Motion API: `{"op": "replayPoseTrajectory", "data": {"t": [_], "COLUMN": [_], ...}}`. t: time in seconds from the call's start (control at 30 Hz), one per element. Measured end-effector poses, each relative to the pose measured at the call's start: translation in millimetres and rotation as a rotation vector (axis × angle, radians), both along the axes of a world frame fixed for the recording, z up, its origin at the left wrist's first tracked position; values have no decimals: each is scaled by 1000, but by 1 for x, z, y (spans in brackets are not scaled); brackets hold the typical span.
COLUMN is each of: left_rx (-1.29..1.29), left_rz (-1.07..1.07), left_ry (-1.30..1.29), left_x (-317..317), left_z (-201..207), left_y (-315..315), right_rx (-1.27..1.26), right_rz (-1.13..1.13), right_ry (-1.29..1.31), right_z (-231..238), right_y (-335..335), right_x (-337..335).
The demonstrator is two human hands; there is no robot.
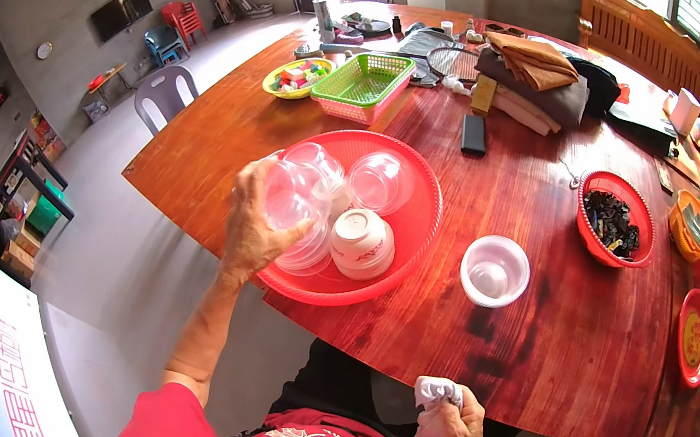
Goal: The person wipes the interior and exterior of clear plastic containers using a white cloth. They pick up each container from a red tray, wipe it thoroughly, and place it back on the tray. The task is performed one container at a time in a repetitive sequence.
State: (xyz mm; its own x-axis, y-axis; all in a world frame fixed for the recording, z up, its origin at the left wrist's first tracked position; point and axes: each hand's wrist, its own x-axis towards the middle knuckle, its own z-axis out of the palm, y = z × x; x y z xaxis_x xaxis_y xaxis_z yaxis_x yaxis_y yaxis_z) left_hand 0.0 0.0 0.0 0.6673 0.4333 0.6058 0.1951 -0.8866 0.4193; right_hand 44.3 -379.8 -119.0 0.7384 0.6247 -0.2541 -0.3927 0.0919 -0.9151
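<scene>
My left hand (255, 225) grips a clear plastic bowl (287, 193) at the left side of a round red tray (401, 274). Around it on the tray are other clear plastic bowls, one of them at the back right (381, 181). A white cup with red print (362, 245) stands upside down among them. Down at the table's front edge, my right hand (465, 431) is closed on a crumpled white cloth (435, 404). Right of the tray, a translucent white bowl (495, 272) sits upright on the wooden table (403, 340).
Behind the tray are a green and pink basket (363, 90) and a yellow bowl of colourful pieces (295, 78). A black phone (473, 135) lies near folded cloths (524, 81). To the right stand a red basket of dark packets (613, 223) and a small red tray (696, 338).
</scene>
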Motion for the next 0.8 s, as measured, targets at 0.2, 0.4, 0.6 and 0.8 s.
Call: {"op": "replayPoseTrajectory", "data": {"t": [0.2, 0.4, 0.6, 0.8], "left_rx": [9, 89, 66, 43], "left_rz": [-246, -250, -253, -264], "left_ry": [85, 268, 394, 395], "left_x": [24, 43, 47, 47], "left_z": [-18, -43, -62, -56], "left_y": [-30, -36, -34, -39], "right_rx": [20, 2, 11, 12], "right_rz": [-53, -66, -62, -49], "right_ry": [43, 27, 72, 59], "right_z": [-6, -9, -6, -6], "right_y": [7, -1, -2, 0], "right_x": [1, -4, -4, -1]}}
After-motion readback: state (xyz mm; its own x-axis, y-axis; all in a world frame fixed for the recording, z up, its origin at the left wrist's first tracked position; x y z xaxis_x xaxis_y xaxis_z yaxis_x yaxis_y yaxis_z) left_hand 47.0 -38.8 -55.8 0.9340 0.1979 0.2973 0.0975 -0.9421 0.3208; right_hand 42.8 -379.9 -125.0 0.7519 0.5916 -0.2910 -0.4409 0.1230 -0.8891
